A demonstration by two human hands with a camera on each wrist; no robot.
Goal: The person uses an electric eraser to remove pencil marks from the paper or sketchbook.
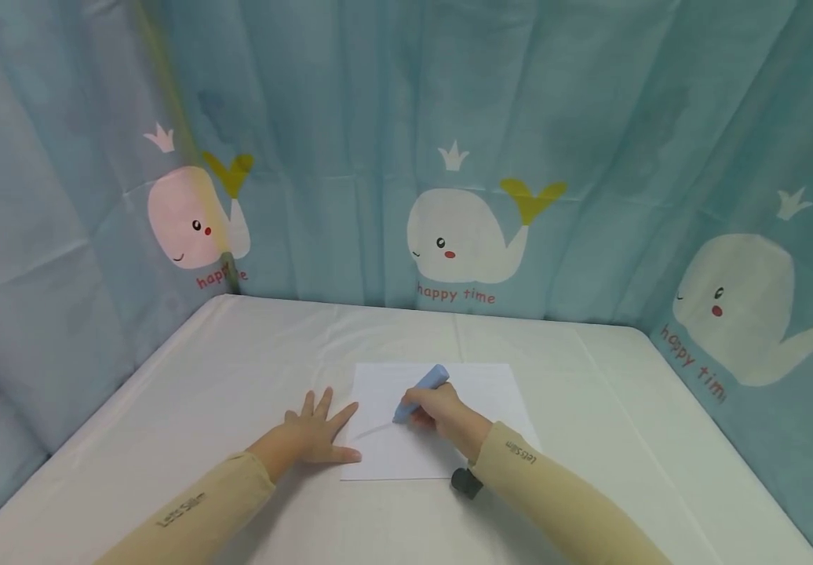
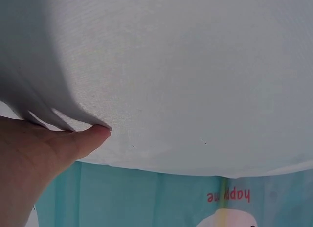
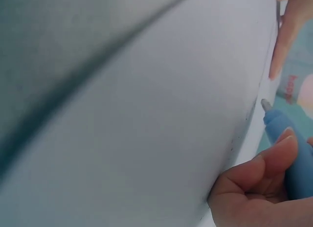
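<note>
Pinching a likely light, stiff marker (image 1: 435, 378) low, its best grip, right hand (image 1: 443, 408) leans over the paper (image 1: 399, 459); left hand (image 1: 315, 436) spread at its left edge.

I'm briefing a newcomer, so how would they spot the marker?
Find the white table, then the white paper lying on it. Over the paper, the right hand grips the thick marker, its light blue standing out against the paper and tan sleeves.

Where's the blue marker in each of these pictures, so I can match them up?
Head view: the blue marker is below centre, over the white paper.
Left wrist view: not in it.
Right wrist view: at lower right, tip pointing up-left.
Shared landmark: red "happy" lettering on the whale-print curtain.
</note>
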